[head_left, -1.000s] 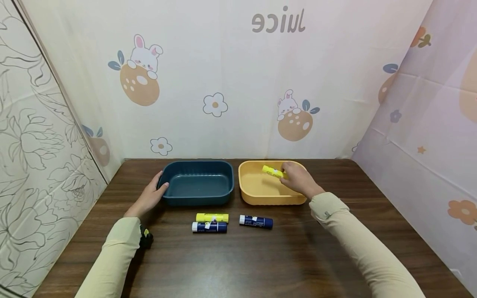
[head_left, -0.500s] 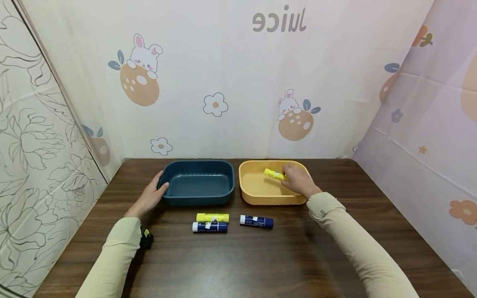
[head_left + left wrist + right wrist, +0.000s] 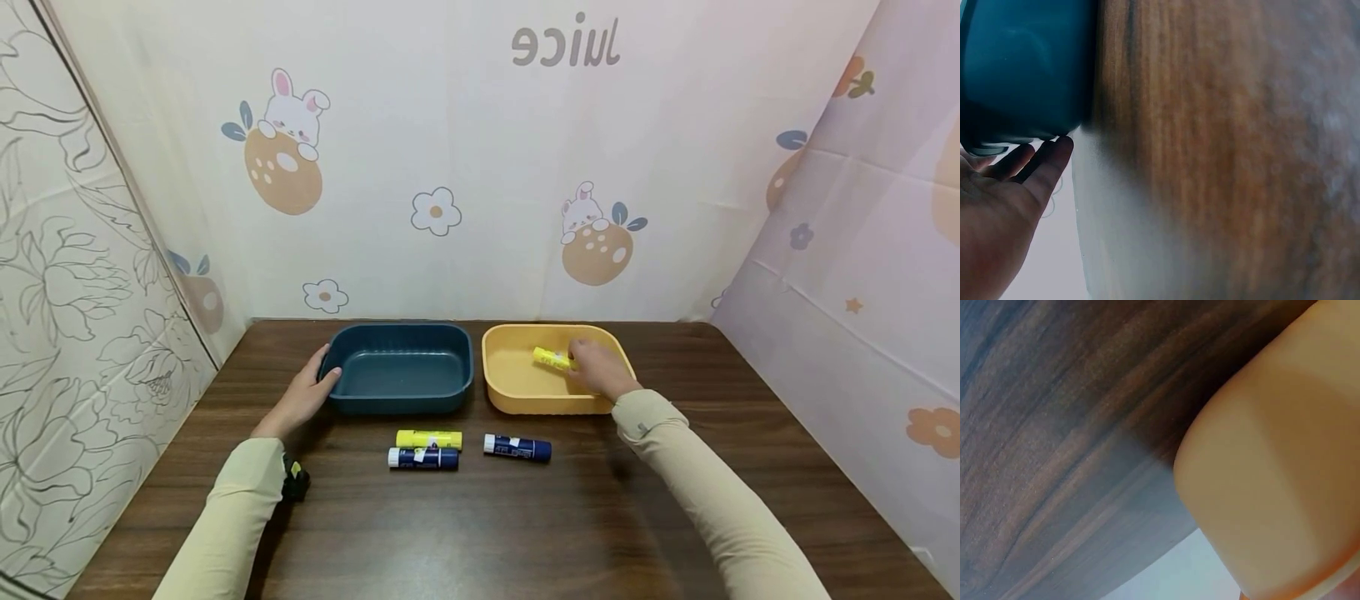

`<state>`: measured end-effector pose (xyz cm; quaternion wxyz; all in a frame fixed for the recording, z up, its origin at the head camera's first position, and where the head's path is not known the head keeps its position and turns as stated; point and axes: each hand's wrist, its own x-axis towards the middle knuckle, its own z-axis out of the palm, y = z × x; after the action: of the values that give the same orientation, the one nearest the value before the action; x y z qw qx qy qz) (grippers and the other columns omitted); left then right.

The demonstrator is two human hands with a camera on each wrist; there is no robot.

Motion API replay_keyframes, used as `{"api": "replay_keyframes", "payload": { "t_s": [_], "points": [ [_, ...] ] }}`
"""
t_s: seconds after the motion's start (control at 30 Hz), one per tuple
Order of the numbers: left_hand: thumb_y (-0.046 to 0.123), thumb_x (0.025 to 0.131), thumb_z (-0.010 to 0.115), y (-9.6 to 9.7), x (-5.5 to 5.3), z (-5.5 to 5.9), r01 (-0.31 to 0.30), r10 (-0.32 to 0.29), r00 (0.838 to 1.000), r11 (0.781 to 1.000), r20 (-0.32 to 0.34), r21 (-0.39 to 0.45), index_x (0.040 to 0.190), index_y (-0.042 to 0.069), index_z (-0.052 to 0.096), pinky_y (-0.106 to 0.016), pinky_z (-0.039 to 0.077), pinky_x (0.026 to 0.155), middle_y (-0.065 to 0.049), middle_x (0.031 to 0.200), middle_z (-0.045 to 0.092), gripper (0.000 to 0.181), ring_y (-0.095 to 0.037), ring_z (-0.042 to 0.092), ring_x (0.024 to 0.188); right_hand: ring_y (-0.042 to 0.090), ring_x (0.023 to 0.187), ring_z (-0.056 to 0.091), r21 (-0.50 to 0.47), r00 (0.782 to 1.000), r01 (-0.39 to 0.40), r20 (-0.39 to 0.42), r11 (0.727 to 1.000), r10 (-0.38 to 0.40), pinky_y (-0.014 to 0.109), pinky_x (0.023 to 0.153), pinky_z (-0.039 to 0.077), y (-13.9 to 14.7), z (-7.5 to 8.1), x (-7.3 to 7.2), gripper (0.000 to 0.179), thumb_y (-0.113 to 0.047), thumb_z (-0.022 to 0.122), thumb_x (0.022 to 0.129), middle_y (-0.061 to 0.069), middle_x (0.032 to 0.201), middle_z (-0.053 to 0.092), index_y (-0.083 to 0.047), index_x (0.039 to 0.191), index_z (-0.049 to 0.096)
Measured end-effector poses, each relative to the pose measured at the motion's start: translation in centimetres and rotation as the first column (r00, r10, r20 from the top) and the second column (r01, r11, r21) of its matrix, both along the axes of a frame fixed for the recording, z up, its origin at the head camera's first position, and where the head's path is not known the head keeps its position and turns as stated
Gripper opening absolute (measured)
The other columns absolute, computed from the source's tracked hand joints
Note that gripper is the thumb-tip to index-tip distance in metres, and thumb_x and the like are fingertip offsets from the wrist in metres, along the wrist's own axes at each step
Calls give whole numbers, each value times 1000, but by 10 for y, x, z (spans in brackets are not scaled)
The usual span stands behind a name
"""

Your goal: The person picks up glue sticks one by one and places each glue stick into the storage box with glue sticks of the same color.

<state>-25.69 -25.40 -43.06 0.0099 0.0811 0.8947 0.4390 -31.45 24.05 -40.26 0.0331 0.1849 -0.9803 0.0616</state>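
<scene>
Now right hand [image 3: 602,371], pinching yellow stick [image 3: 551,359], is slightly lower in yellow tray [image 3: 550,405], so stick seems near bottom; left hand [image 3: 302,400], thumb and fingers apart, grips blue tray [image 3: 401,405].

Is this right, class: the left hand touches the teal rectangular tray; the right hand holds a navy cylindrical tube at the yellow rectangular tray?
Not navy: the right hand holds a yellow cylindrical tube, as the head view shows. The rest is right.
</scene>
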Motion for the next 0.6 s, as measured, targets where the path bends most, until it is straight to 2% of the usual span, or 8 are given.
{"api": "replay_keyframes", "payload": {
  "t_s": [0.37,0.6],
  "points": [
    [27,104,37,1,1,0,2,-2,1000,1000,7,7,152,0,5,-62,16,107,-29,154,9,64,-47,13,138,23,70,50,30,997,28,74,999,-30,40,65,44,0,-6,-1,16,-10,66,84,10,83,51,-2,90,54],
    [31,104,37,0,1,0,3,-3,1000,1000,2,7,152,1,4,-62,15,107,-28,154,8,65,-47,12,139,23,70,50,2,995,23,95,1000,-23,40,64,44,1,-6,-3,16,-10,65,83,11,83,52,-1,91,54]
  ]
}}
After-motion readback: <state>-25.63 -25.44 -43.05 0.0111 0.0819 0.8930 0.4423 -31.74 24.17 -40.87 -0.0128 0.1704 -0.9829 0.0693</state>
